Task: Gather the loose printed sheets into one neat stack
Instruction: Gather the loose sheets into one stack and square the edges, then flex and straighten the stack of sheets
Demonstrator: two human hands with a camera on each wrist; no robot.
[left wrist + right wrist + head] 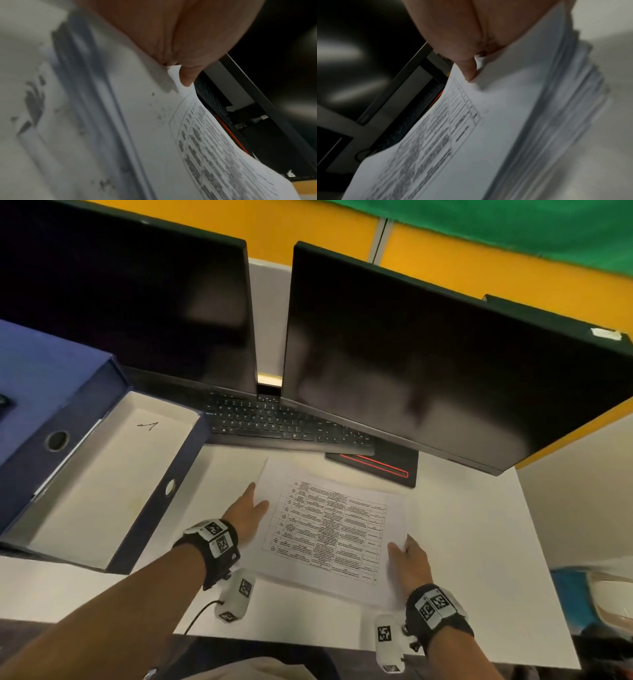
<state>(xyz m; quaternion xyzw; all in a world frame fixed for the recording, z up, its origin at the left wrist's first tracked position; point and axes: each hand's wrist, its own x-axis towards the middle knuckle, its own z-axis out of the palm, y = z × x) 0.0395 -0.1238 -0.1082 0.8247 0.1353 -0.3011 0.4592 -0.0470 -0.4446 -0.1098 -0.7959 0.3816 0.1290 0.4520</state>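
A pile of white printed sheets (325, 529), its top page carrying a table of text, lies in the middle of the white desk (479, 542). My left hand (255, 503) grips the pile's left edge, thumb on top and the other fingers hidden beneath. In the left wrist view the thumb (187, 77) presses on the top sheet (197, 142). At the right edge, near the front corner, my right hand (402, 549) holds the pile the same way. The right wrist view shows that thumb (469, 73) on the sheets (471, 135), whose side edges (573, 108) are fanned and uneven.
An open dark blue box file (102, 474) with a white inside sits at the left. Behind the sheets are a black keyboard (274, 422), a black pad with a red stripe (376, 469) and two dark monitors (428, 364). The desk's front edge (308, 642) is near my wrists.
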